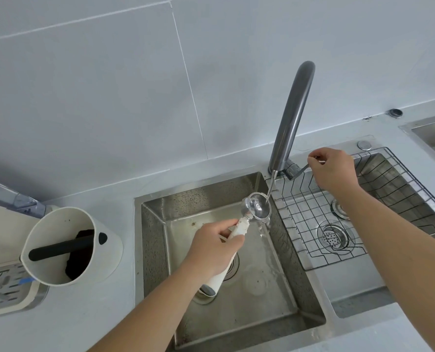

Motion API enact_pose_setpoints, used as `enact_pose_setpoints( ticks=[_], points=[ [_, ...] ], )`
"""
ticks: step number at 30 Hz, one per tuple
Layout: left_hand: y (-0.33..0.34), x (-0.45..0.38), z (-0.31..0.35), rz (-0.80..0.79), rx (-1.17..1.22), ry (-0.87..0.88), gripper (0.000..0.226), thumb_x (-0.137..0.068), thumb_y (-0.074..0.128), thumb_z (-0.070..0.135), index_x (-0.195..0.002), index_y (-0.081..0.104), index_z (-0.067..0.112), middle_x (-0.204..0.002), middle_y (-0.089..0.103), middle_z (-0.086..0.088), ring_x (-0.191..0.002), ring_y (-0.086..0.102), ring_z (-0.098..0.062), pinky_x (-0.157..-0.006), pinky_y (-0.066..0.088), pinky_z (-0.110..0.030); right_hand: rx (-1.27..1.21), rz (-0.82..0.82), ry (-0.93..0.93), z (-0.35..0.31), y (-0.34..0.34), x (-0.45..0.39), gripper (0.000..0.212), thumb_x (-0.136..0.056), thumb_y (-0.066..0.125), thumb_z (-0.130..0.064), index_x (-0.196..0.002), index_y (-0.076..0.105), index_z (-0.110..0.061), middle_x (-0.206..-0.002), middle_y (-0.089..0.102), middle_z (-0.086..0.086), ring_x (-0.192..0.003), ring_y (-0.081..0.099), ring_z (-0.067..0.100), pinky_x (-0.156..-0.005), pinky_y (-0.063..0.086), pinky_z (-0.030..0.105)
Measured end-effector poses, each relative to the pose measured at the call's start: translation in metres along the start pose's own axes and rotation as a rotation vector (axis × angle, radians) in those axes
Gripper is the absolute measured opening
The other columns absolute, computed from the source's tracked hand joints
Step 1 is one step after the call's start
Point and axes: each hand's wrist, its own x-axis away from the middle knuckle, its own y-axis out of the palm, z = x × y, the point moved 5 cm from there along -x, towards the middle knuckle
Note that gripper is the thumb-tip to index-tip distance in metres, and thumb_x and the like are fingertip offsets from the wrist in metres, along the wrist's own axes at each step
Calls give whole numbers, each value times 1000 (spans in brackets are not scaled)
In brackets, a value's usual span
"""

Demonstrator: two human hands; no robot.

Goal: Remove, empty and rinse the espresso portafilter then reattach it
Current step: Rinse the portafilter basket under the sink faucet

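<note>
Portafilter (258, 207) sits over the left sink basin (282, 288), basket end up toward 1 o'clock, white handle running down toward 7 o'clock. Thin water stream (271, 185) from the faucet (292, 115) lands inside the basket; water spills off its lower rim into the basin. Left hand (216, 246) wrapped closed around the handle at mid-length. Right hand (332, 171), at 2 o'clock from the basket, pinches the faucet lever (301, 170) between fingertips. Wire rack (313, 224) lies in the right basin, at 3 o'clock from the portafilter, a drain strainer beneath it. On the bench at 9 o'clock: white knock box (58, 245) with black bar, dark coffee grounds (78, 260) inside.
</note>
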Motion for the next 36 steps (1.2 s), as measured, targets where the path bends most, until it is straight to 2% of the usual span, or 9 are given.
enact_pose_setpoints(
  ticks=[3, 6, 10, 16, 21, 23, 27, 31, 36],
  points=[
    [-1, -1, -5, 33, 27, 37, 41, -83, 65, 21, -95, 63, 60, -82, 70, 7, -64, 66, -16, -55, 56, -30, 3, 2, 0, 1, 0, -1, 21, -95, 58, -20, -106, 73, -10, -106, 74, 10, -84, 61, 18, -74, 43, 26],
    [-1, -1, -8, 59, 67, 60, 43, -83, 65, 19, -101, 64, 58, -83, 70, 7, -59, 63, -13, -54, 55, -30, 9, -2, 6, 1, 1, -1, 21, -95, 58, -21, -106, 73, -11, -107, 73, 9, -84, 60, 18, -74, 44, 26],
    [3, -2, -8, 71, 90, 84, 42, -83, 67, 19, -117, 67, 44, -85, 70, 9, -61, 62, -4, -56, 52, -18, 12, -4, 6, 1, 0, -2, 22, -95, 58, -21, -108, 72, -10, -108, 73, 9, -84, 61, 18, -74, 43, 25],
    [15, -2, 1, -3, 307, 54, 39, -90, 64, 15, -121, 66, 39, -95, 71, 3, -67, 64, -8, -55, 51, -17, 22, -7, 5, 3, 1, -3, 21, -95, 58, -21, -106, 73, -11, -107, 74, 8, -86, 60, 16, -76, 44, 25],
    [28, -2, 8, -58, 490, -7, 38, -92, 63, 12, -103, 71, 47, -93, 72, 6, -81, 68, -20, -68, 61, -34, 10, -2, 9, 4, 2, -3, 20, -95, 58, -21, -106, 73, -12, -106, 74, 7, -85, 61, 16, -76, 43, 24],
    [32, -1, 11, -86, 559, -49, 34, -93, 61, 11, -104, 71, 42, -90, 72, 6, -81, 68, -21, -66, 60, -33, 0, 3, 7, 5, 2, -3, 20, -95, 59, -20, -106, 73, -11, -105, 74, 8, -85, 61, 16, -77, 42, 23],
    [35, 3, 16, -161, 721, -174, 24, -94, 61, 14, -112, 72, 24, -99, 71, -12, -74, 66, -22, -57, 55, -28, -11, 8, 6, 5, 3, -2, 21, -95, 59, -20, -106, 73, -11, -105, 74, 8, -86, 60, 15, -78, 41, 23],
    [37, 4, 18, -242, 773, -231, 18, -93, 61, 12, -102, 76, 19, -92, 72, -14, -68, 65, -22, -53, 54, -28, 4, 5, 10, 5, 3, -3, 21, -95, 59, -21, -107, 73, -12, -106, 74, 7, -85, 60, 15, -78, 40, 23],
    [35, 3, 10, -302, 685, -284, 17, -91, 65, 14, -105, 75, 14, -93, 74, -16, -65, 66, -23, -51, 53, -28, -7, 3, 15, 5, 3, -3, 20, -95, 59, -21, -106, 73, -12, -105, 74, 6, -85, 60, 15, -77, 40, 23]
  ],
)
